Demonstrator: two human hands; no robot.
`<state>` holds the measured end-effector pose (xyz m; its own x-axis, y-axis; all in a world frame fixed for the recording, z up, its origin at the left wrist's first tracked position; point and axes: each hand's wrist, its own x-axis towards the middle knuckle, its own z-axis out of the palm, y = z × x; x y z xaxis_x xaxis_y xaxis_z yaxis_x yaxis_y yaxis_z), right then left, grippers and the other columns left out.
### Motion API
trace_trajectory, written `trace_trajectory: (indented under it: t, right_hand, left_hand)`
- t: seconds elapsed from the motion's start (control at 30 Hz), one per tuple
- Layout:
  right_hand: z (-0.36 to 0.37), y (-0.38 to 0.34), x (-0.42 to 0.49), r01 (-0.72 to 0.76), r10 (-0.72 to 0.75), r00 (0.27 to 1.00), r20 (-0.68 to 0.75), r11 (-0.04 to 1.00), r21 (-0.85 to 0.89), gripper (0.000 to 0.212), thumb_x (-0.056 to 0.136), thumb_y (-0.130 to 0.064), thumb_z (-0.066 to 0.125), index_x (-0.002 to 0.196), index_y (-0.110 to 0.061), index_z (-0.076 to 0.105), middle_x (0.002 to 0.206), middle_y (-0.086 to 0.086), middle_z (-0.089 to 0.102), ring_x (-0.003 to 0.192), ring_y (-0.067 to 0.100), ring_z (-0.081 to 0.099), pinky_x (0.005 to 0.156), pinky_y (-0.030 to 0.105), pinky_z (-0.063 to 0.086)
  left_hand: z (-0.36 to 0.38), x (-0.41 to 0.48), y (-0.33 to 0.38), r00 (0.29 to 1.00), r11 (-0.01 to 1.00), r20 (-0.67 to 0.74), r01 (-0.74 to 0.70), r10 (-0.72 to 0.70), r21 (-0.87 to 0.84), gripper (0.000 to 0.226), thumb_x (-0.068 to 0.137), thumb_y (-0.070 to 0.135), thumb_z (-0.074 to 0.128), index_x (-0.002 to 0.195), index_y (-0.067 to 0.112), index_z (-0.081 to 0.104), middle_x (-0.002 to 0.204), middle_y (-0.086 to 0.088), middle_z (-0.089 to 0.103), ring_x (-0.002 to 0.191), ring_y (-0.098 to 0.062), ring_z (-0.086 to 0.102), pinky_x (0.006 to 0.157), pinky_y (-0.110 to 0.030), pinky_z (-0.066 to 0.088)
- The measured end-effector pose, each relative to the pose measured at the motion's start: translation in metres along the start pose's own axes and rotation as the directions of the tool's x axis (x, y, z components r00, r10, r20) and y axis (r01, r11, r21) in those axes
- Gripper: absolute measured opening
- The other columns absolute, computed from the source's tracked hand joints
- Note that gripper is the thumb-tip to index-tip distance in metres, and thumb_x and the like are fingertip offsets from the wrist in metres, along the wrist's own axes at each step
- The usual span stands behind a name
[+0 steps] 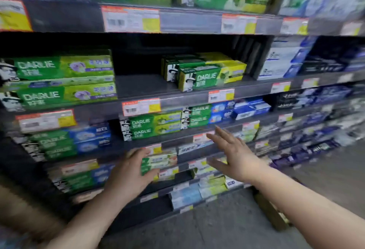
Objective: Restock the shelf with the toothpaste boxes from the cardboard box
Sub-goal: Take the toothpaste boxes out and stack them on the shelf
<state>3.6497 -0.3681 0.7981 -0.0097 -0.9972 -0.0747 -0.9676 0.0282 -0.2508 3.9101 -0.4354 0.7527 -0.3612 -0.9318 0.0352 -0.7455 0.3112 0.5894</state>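
My left hand (131,171) grips the left end of a small stack of green and white toothpaste boxes (160,162), held in front of the lower shelves. My right hand (234,155) is open with fingers spread, just right of the stack and not touching it. On the middle shelf (148,90) stands a short row of green and yellow toothpaste boxes (205,71), with a bare gap to its left. A corner of the cardboard box (271,212) shows on the floor under my right forearm. The picture is blurred by motion.
Dark shelves with orange price tags (141,106) hold green, blue and white toothpaste boxes on every level. Large green boxes (59,80) fill the left of the middle shelf. Grey floor (217,227) lies below the shelves.
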Motion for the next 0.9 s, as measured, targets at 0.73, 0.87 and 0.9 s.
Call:
trace_trajectory:
  t: [0.73, 0.87, 0.9]
  right_hand:
    - [-0.014, 0.421, -0.369, -0.642, 0.633, 0.761, 0.145, 0.767, 0.019, 0.08, 0.081, -0.046, 0.056, 0.145, -0.034, 0.01, 0.156, -0.004, 0.014, 0.145, 0.023, 0.011, 0.116, 0.039, 0.018]
    - [-0.017, 0.474, -0.364, -0.646, 0.633, 0.754, 0.173, 0.763, 0.02, 0.08, 0.081, -0.046, 0.057, 0.145, -0.034, 0.011, 0.156, -0.005, 0.016, 0.145, 0.023, 0.01, 0.116, 0.041, 0.019]
    - [-0.018, 0.489, -0.36, -0.645, 0.632, 0.753, 0.182, 0.764, 0.011, 0.08, 0.081, -0.046, 0.057, 0.145, -0.034, 0.01, 0.156, -0.005, 0.016, 0.145, 0.022, 0.01, 0.116, 0.041, 0.019]
  left_hand:
    - [0.363, -0.045, 0.389, 0.724, 0.956, 0.675, -0.277, 0.141, 0.097, 0.06, 0.079, 0.051, 0.058, 0.132, 0.026, 0.041, 0.142, 0.0, 0.041, 0.128, -0.017, 0.043, 0.101, -0.027, 0.036]
    - [0.413, -0.018, 0.413, 0.702, 0.965, 0.705, -0.242, 0.104, 0.099, 0.063, 0.077, 0.05, 0.061, 0.131, 0.023, 0.043, 0.14, -0.001, 0.044, 0.126, -0.019, 0.046, 0.103, -0.032, 0.039]
    - [0.426, -0.011, 0.42, 0.697, 0.966, 0.711, -0.237, 0.096, 0.102, 0.063, 0.077, 0.049, 0.061, 0.131, 0.023, 0.043, 0.139, -0.002, 0.044, 0.125, -0.019, 0.046, 0.103, -0.032, 0.039]
